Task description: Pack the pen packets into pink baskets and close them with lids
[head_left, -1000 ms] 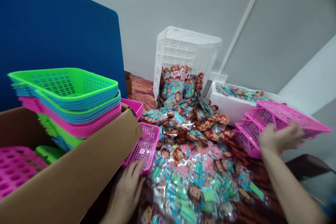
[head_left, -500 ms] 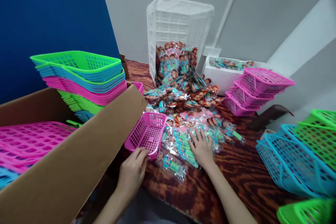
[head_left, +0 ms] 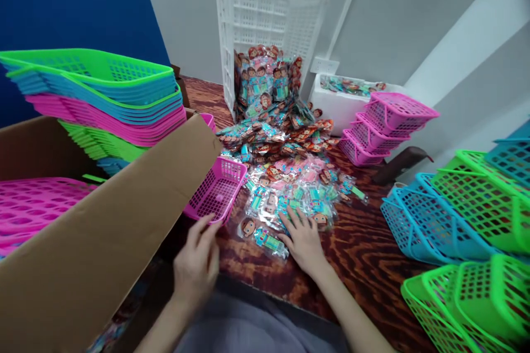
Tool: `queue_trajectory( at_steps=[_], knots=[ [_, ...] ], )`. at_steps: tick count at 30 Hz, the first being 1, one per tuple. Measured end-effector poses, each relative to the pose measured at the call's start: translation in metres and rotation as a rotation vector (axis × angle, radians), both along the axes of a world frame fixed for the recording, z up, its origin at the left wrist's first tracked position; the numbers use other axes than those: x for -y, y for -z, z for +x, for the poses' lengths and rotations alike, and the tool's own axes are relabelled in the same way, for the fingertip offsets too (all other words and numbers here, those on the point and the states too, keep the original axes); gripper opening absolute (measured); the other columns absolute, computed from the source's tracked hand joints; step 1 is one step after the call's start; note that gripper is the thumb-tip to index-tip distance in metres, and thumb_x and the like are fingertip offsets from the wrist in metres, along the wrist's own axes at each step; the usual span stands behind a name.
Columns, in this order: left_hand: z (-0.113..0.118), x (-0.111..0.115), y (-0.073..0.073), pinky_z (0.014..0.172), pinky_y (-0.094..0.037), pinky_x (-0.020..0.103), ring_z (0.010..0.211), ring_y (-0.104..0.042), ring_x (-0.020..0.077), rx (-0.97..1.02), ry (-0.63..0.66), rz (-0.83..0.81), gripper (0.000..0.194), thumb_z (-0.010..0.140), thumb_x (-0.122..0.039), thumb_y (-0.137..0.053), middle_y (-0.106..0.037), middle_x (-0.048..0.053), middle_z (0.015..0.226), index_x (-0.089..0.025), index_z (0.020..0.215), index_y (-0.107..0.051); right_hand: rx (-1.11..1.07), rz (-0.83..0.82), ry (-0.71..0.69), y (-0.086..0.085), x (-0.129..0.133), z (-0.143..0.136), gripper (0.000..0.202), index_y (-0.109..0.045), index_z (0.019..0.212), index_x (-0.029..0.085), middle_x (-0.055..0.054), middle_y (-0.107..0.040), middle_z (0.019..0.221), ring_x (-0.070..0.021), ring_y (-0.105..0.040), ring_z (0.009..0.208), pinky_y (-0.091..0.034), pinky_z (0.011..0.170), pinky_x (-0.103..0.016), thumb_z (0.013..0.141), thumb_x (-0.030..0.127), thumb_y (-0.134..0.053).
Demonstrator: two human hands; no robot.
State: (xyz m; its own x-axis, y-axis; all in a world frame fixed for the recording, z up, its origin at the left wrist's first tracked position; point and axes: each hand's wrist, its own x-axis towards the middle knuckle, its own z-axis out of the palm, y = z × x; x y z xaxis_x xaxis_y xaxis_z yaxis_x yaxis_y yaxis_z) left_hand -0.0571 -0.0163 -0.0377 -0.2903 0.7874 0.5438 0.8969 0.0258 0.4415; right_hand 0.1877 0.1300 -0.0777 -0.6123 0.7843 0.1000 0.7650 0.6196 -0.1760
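Note:
My left hand (head_left: 197, 258) hovers at the near rim of a pink plastic basket (head_left: 215, 190), its fingers apart and holding nothing. That basket is bare inside and stands beside the cardboard flap. Spread fingers of my right hand (head_left: 301, 234) rest on the near edge of a heap of clear bags (head_left: 285, 193), each with a cartoon-figure item inside. One separate bagged figure with brown hair (head_left: 265, 237) lies flat on the table between my two hands, just left of my right fingertips.
A cardboard box (head_left: 124, 220) with stacked coloured baskets (head_left: 103, 105) fills the left. Behind the heap, a white crate (head_left: 273, 5) lies tipped, spilling bags. Pink baskets (head_left: 381, 127), blue baskets (head_left: 422, 220) and green baskets (head_left: 464, 298) line the right. A white foam box (head_left: 339, 102) stands behind.
My left hand has come off the pink basket's rim and opened. My right hand has drawn nearer over the bags. The view has shifted, bringing more of the right-hand baskets into sight.

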Motion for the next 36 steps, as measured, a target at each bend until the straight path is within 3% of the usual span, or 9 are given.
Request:
queue_trajectory(
  at_steps=[3,5,11,16,21,25,29,32,36],
  knots=[
    [0.033,-0.005,0.011,0.093,-0.053,0.033,0.108,-0.064,0.0215,-0.053,0.394,-0.101,0.034,0.097,-0.013,-0.041,-0.065,0.011,0.122,-0.022,0.124,-0.060,-0.039,-0.064,0.026,-0.006,-0.004,0.028,0.046,-0.052,0.143,0.033,-0.006,-0.051,0.149,-0.0318,-0.046,0.130,-0.034,0.107,-0.052,0.100,0.047,-0.044],
    [0.051,-0.020,0.024,0.097,-0.051,0.038,0.110,-0.063,0.0236,-0.098,0.523,-0.269,0.031,0.097,-0.013,-0.041,-0.066,0.011,0.121,-0.020,0.119,-0.062,-0.071,-0.085,0.077,-0.012,-0.011,0.037,0.045,-0.052,0.143,0.029,-0.007,-0.055,0.144,-0.0292,-0.049,0.125,-0.038,0.104,-0.047,0.101,0.041,-0.039],
    [0.069,-0.069,0.035,0.115,-0.025,0.058,0.139,-0.039,0.0343,-0.279,0.538,-0.535,0.055,0.088,-0.020,-0.062,-0.049,0.013,0.148,-0.022,0.141,-0.048,0.085,-0.143,0.217,-0.022,-0.034,0.035,0.060,-0.045,0.146,0.018,-0.016,-0.056,0.136,-0.0325,-0.046,0.127,-0.034,0.102,-0.044,0.090,0.031,-0.060],
    [0.054,-0.068,0.013,0.105,-0.036,0.046,0.118,-0.051,0.0301,-0.305,0.481,-0.634,0.056,0.081,-0.021,-0.068,-0.057,0.013,0.128,-0.019,0.134,-0.050,0.099,-0.230,0.205,-0.028,-0.044,0.040,0.034,-0.064,0.115,0.022,-0.010,-0.064,0.112,-0.0288,-0.054,0.110,-0.036,0.090,-0.038,0.084,0.035,-0.068],
    [0.039,-0.057,0.011,0.091,-0.043,0.041,0.106,-0.054,0.0290,-0.280,0.431,-0.690,0.024,0.081,-0.015,-0.062,-0.060,0.011,0.112,-0.018,0.105,-0.058,0.044,-0.201,0.251,-0.034,-0.049,0.043,0.019,-0.067,0.096,0.022,-0.006,-0.066,0.096,-0.0230,-0.058,0.095,-0.039,0.081,-0.031,0.093,0.035,-0.053],
    [0.032,-0.051,0.015,0.086,-0.044,0.036,0.099,-0.055,0.0247,-0.232,0.443,-0.696,0.017,0.081,-0.007,-0.054,-0.060,0.008,0.105,-0.020,0.093,-0.056,0.018,-0.114,0.272,-0.035,-0.031,0.043,0.032,-0.066,0.116,0.021,-0.013,-0.065,0.114,-0.0278,-0.054,0.111,-0.039,0.092,-0.037,0.098,0.027,-0.040],
    [0.028,-0.048,0.014,0.082,-0.043,0.031,0.095,-0.057,0.0216,-0.181,0.476,-0.695,0.015,0.082,-0.007,-0.052,-0.059,0.005,0.099,-0.021,0.086,-0.053,0.048,-0.285,0.101,-0.032,-0.013,0.048,0.050,-0.048,0.145,0.028,-0.010,-0.049,0.149,-0.0324,-0.039,0.137,-0.032,0.107,-0.045,0.097,0.043,-0.045],
    [0.026,-0.049,0.010,0.075,-0.042,0.028,0.088,-0.060,0.0185,-0.135,0.479,-0.700,0.014,0.086,-0.008,-0.048,-0.059,0.003,0.098,-0.021,0.088,-0.052,0.030,-0.351,0.098,-0.033,-0.015,0.053,0.049,-0.047,0.146,0.028,-0.008,-0.049,0.149,-0.0299,-0.039,0.138,-0.029,0.110,-0.045,0.101,0.046,-0.039],
    [0.024,-0.052,0.002,0.072,-0.041,0.027,0.085,-0.062,0.0182,-0.104,0.501,-0.715,0.012,0.088,-0.010,-0.049,-0.062,0.001,0.094,-0.022,0.089,-0.051,0.105,-0.272,0.106,-0.039,-0.023,0.057,0.048,-0.055,0.135,0.022,-0.012,-0.057,0.134,-0.0309,-0.047,0.127,-0.034,0.101,-0.042,0.090,0.036,-0.062]
  ],
)
